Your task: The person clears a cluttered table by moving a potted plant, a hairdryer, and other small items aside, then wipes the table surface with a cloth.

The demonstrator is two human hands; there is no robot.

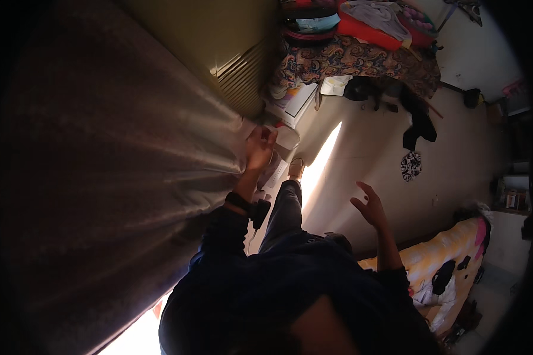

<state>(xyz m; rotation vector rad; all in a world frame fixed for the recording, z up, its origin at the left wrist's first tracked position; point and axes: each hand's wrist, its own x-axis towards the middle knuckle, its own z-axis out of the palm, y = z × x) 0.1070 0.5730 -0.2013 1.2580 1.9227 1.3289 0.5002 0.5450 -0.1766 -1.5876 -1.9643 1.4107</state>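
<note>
A large shiny grey-brown curtain fills the left side of the view. My left hand grips its edge, and the cloth gathers in folds towards my fingers. A dark band and a small dark device with a cable sit at my left wrist. My right hand hangs over the floor with thumb and fingers apart, holding nothing. Bright light comes in past the curtain's lower edge, and a narrow strip of sunlight lies on the floor between my hands.
Boxes and bags stand on the floor past my left hand. Beyond them, a patterned cloth hangs under a red container with clothes. Dark clothing lies on the floor. A bed with a yellow cover is at the lower right.
</note>
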